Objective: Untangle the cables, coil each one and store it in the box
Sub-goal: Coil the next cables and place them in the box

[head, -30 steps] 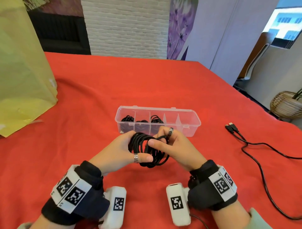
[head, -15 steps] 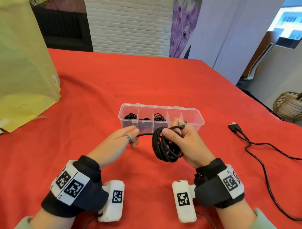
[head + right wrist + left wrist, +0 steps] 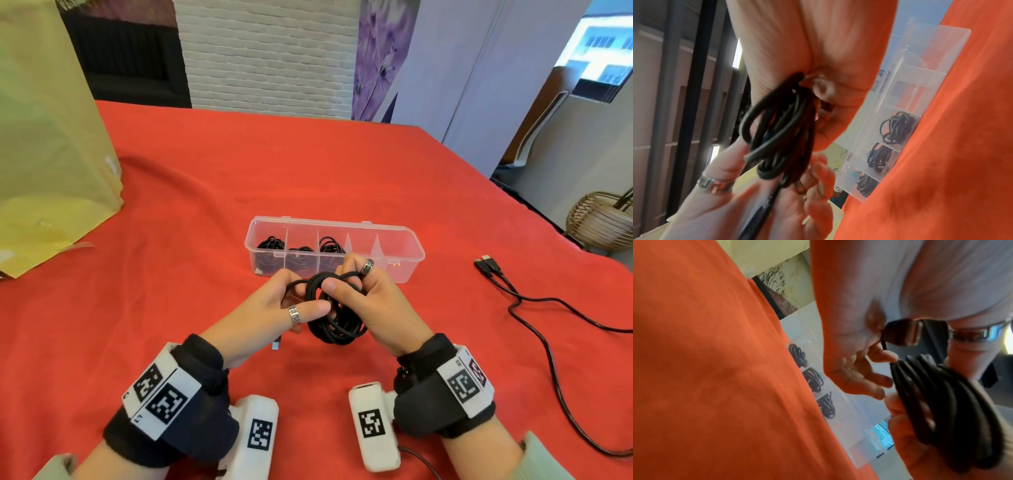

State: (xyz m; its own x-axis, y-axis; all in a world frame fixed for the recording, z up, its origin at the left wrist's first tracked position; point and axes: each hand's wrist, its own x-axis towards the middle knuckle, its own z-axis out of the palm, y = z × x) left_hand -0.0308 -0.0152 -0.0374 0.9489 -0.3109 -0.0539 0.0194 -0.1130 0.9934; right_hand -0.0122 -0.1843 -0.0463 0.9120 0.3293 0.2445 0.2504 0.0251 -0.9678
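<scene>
- The black coiled cable (image 3: 334, 317) is up off the red surface (image 3: 212, 192), held between both hands just in front of the clear box (image 3: 404, 260).
- Right hand (image 3: 371, 308) is clamped on the coil, thumb pressing the loops from the near side and fingers curled round the back. There's a dark ring on one of those fingers.
- Left hand (image 3: 274, 308) is pinching a strand at the coil's left edge, thumb (silver ring on it) laid against the loops. A metal plug end (image 3: 276, 343) pokes out below that hand.
- The box sits just behind the hands, lid off, split by dividers. Three left compartments each have a black cable bundle (image 3: 270, 248) inside; the right-hand ones look like bare plastic.
- Over on the right a loose black cable (image 3: 548, 346) snakes across the surface, its two plugs lying near the box's right end but well apart from it.
- A yellow bag (image 3: 44, 144) stands at the far left.
- Off the surface on the right, a wicker basket (image 3: 596, 222).
- Wrist straps and the white camera units carry black-and-white square marker codes; no readable words anywhere that I can make out.
</scene>
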